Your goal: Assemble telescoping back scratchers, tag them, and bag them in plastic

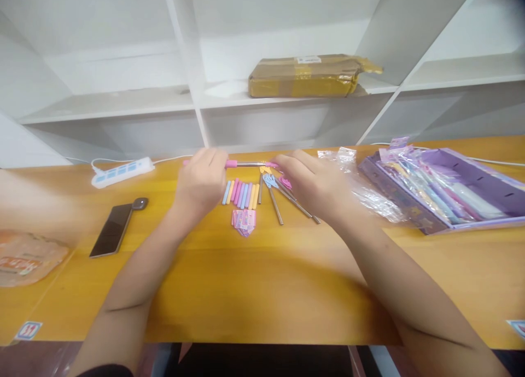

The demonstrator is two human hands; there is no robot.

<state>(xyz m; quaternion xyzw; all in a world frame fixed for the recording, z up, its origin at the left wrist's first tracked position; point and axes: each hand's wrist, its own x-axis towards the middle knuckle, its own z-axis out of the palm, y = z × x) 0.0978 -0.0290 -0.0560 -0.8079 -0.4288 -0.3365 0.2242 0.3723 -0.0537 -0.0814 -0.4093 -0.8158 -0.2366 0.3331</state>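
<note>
One slim rod (246,164), pink at both ends and metal between, sits in my grip just beyond the row of coloured sticks (241,195). Its long axis runs left to right, across the lie of the sticks, which point roughly toward me. My left hand (203,177) is wrapped round one pink end, beside the row's left end, and is the nearer of the two to it; my right hand (314,183), off to the row's right, has its fingers closed on the other pink end (the gripping pads themselves are hidden from me). Right of the row, loose metal rods (276,206) lie fanned, with a blue head (269,180) and a pink head (286,183) by their far ends. As for writing, I can read none for certain: the printed cards (244,221) on my side of the row are too small, the label (308,59) on the cardboard box (279,86) far beyond the row is washed out, and the orange bag (30,256), well to the row's left, carries print too blurred to make out. Well to the row's right, the purple box (435,227) bears star shapes, and its wrapped packs (437,188) yield no brand I can name.
</note>
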